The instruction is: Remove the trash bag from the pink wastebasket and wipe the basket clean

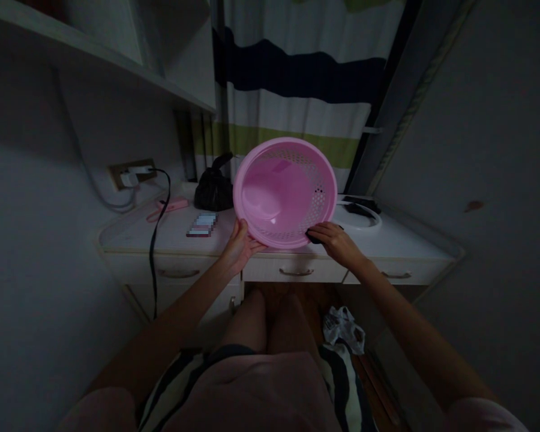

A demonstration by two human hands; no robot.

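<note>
A pink plastic basket [279, 192] with perforated sides is tilted above the desk front, its open mouth facing me. My left hand [239, 249] grips its lower left rim, thumb on the near side and fingers underneath. At the lower right rim, my right hand [335, 240] is closed on a small black thing [315, 235], which looks like a cloth and is pressed against the basket. Most of that black thing is hidden under my fingers. Inside the basket I see only its smooth pink bottom and wall.
On the white desk [414, 240] are a tied black plastic bag [213, 191], a pixelated flat object [202, 225], a pink strapped device [173, 204], a white ring [373, 225] and dark items [362, 207]. A black cable [153, 252] hangs left. A plastic bag [343, 329] lies below.
</note>
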